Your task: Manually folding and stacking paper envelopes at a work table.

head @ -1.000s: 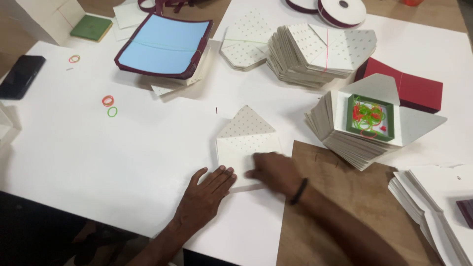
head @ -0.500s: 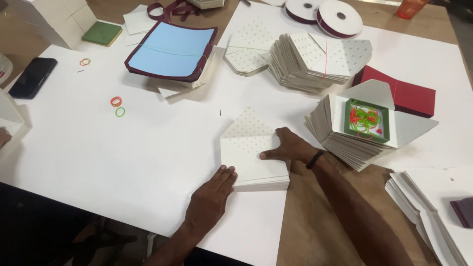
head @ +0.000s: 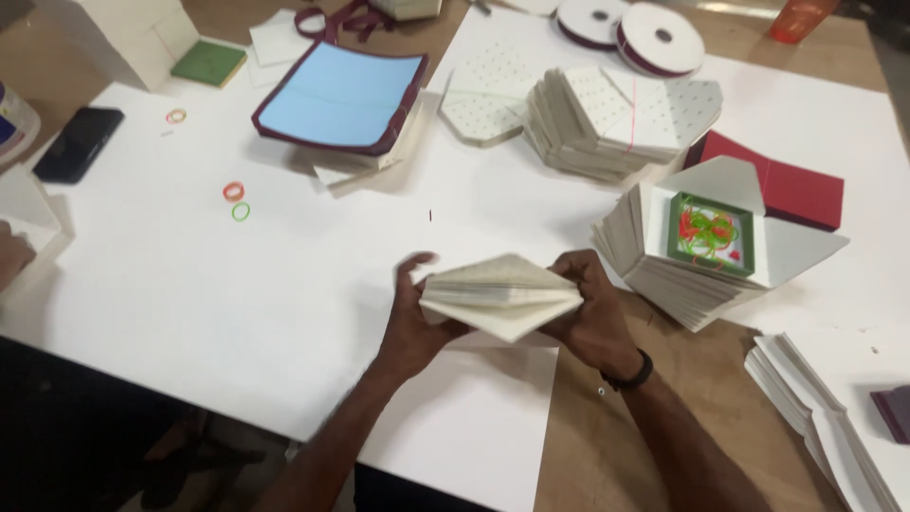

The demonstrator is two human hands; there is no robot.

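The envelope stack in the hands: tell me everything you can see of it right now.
The envelope stack is a thin bundle of off-white paper envelopes, the top one showing a faint dotted pattern. It is held up off the white table sheet, roughly level, edges facing the camera and fanned slightly. The left hand grips its left end, thumb over the top; the right hand pinches its right end. Nothing else touches it. How many envelopes it holds cannot be told.

A black phone [head: 78, 144] lies at the left near small orange and green rubber bands [head: 237, 201], a blue open folder [head: 339, 95] sits behind, and two dark red ribbon spools [head: 630, 27] sit far back.
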